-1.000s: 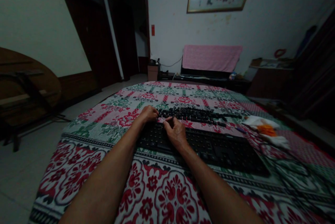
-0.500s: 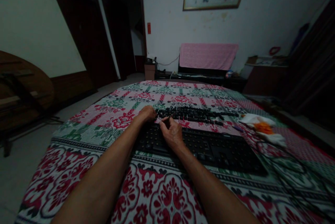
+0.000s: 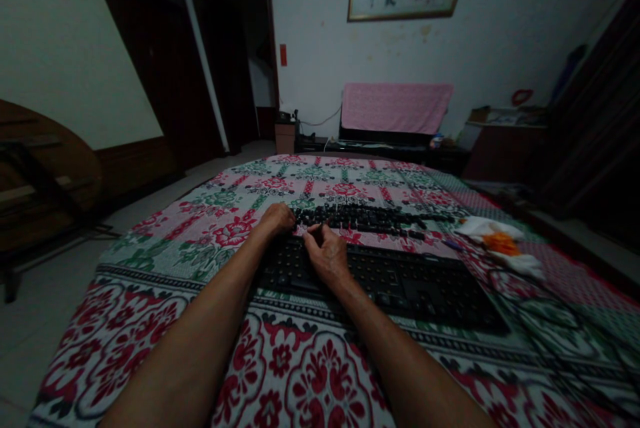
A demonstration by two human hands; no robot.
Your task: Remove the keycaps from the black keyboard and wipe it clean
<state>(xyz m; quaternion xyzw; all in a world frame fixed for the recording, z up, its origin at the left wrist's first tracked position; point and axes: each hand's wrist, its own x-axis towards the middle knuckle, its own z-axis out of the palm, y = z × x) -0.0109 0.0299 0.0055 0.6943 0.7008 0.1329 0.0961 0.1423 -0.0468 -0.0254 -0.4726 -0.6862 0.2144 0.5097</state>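
A black computer keyboard [image 3: 425, 285] lies on the patterned cloth, its keys mostly off and rows of small mounts showing. Behind it, loose black keycaps [image 3: 365, 215] are spread in rough rows. My left hand [image 3: 278, 219] is closed at the left end of these keycaps, its fingertips turned away; whatever they pinch is hidden. Over the keyboard's left part is my right hand [image 3: 327, 255], thumb and forefinger curved towards each other near the back edge. Anything between those fingertips is too small and dark to make out.
A patterned cloth [image 3: 225, 341] covers the table. To the right lie a white cloth or bag with an orange thing [image 3: 501, 243], a pen-like object [image 3: 453, 245] and a black cable [image 3: 545, 328]. A folded round tabletop [image 3: 50, 175] leans at the left.
My left hand has shifted slightly to the left along the keycaps. The right hand stays nearly in place, and the keyboard has not visibly moved.
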